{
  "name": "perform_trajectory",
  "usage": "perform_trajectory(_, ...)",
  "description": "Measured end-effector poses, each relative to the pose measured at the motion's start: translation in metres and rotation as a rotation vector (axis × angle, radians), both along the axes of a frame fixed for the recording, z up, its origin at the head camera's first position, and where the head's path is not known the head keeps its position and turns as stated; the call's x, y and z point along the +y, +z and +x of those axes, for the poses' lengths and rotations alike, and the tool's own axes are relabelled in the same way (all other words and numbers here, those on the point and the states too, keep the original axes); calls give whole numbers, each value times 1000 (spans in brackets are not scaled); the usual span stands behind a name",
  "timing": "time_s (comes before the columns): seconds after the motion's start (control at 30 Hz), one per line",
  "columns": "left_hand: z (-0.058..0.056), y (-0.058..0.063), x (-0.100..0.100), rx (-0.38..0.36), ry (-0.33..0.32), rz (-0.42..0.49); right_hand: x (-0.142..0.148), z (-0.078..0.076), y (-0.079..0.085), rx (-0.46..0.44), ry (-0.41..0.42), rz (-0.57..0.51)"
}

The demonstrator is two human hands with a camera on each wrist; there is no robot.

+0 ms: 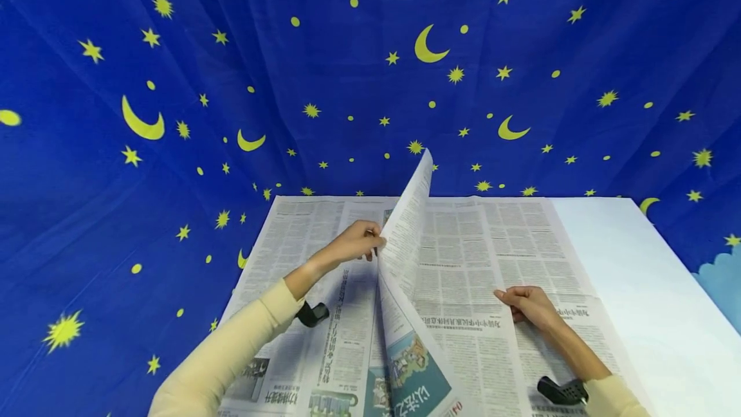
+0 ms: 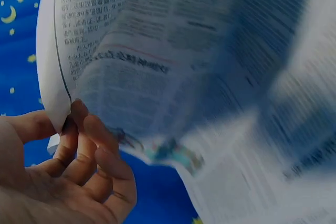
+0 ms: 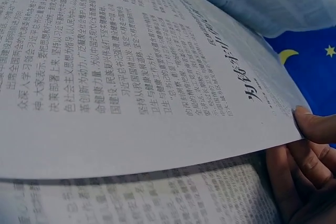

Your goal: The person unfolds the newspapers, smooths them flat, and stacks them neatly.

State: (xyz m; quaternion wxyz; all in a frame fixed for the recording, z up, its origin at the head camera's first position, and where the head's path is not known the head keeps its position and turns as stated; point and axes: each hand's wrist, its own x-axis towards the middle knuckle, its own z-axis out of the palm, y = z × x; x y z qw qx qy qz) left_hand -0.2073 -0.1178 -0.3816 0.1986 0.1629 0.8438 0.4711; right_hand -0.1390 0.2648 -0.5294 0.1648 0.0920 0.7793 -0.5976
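Note:
A newspaper (image 1: 463, 237) lies spread over the white table, with one page (image 1: 408, 230) standing up near its middle. My left hand (image 1: 357, 241) pinches the edge of that raised page between thumb and fingers. The left wrist view shows the pinched page (image 2: 152, 40) bending away from the left hand (image 2: 79, 166), partly blurred. Farther right, my right hand (image 1: 529, 306) holds the edge of another sheet. In the right wrist view, the right hand's thumb lies on top of this printed sheet (image 3: 157, 129), with the fingers under it. The sheet's edge is lifted slightly off the paper below.
Bare white tabletop (image 1: 642, 288) shows to the right of the newspaper. A blue cloth (image 1: 347, 69) with yellow stars and moons hangs behind and at the sides. Black devices (image 1: 563, 391) are worn at both wrists.

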Motion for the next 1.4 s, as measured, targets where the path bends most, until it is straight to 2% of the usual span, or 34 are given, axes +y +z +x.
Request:
perform_trajectory(0.17,5,-5,-33,8,39,-10,5,1,0,19,27,26)
perform_trajectory(0.27,5,-10,-45,7,80,-26,6,0,2,19,35,31)
perform_trajectory(0.53,10,-29,-64,-24,146,-55,5,-1,2,-16,5,39)
perform_trajectory(0.8,11,-52,-90,-7,217,-63,13,-1,1,-2,10,52)
perform_trajectory(1.0,13,-71,-101,5,260,-47,20,-1,8,17,31,53)
perform_trajectory(1.2,19,-81,-112,26,278,-72,21,-2,9,19,28,64)
perform_trajectory(1.4,25,-93,-129,11,310,-124,17,0,1,-7,12,107)
